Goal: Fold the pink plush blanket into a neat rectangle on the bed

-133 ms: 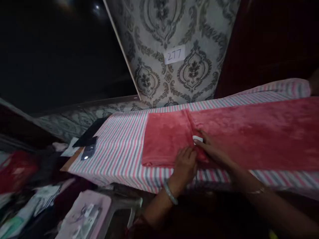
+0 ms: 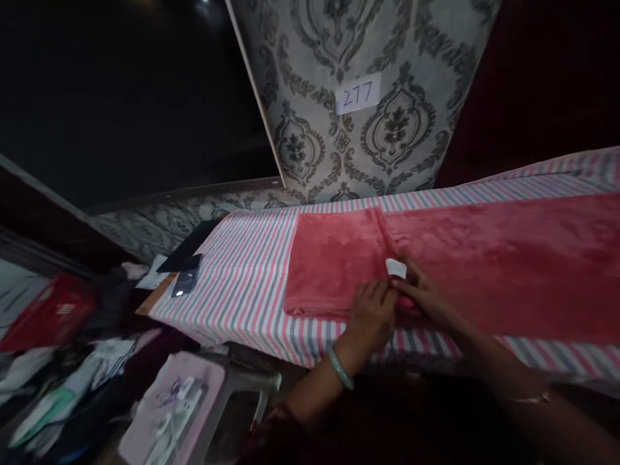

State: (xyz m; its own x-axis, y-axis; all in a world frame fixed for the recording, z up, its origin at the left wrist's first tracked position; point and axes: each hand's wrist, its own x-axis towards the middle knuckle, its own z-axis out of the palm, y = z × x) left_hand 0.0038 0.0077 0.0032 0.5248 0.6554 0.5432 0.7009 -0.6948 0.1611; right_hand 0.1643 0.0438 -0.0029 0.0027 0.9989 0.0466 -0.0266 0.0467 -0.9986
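A plush red blanket (image 2: 508, 258) lies along a striped cloth, its left end folded into a thick rectangular stack (image 2: 334, 258). My left hand (image 2: 372, 316), with a pale bangle at the wrist, has its curled fingers on the stack's front right corner. Just to the right, my right hand (image 2: 429, 294) pinches the blanket's folded edge between thumb and fingers. A small white label (image 2: 396, 268) sticks out from that edge, directly above my right thumb. The fabric between the two hands is partly hidden by the fingers.
Under the blanket is the pink-and-grey striped cloth (image 2: 247, 271). A dark phone (image 2: 187, 278) rests at its left end. Lower left stands a pink stool (image 2: 194, 374) with a white power strip (image 2: 181, 413) on top. A paper marked 277 (image 2: 358, 93) is on the patterned wall.
The view has shifted slightly, moving the scene to the right. My right thumb has slid from the white label to just below it, leaving more of the label showing.
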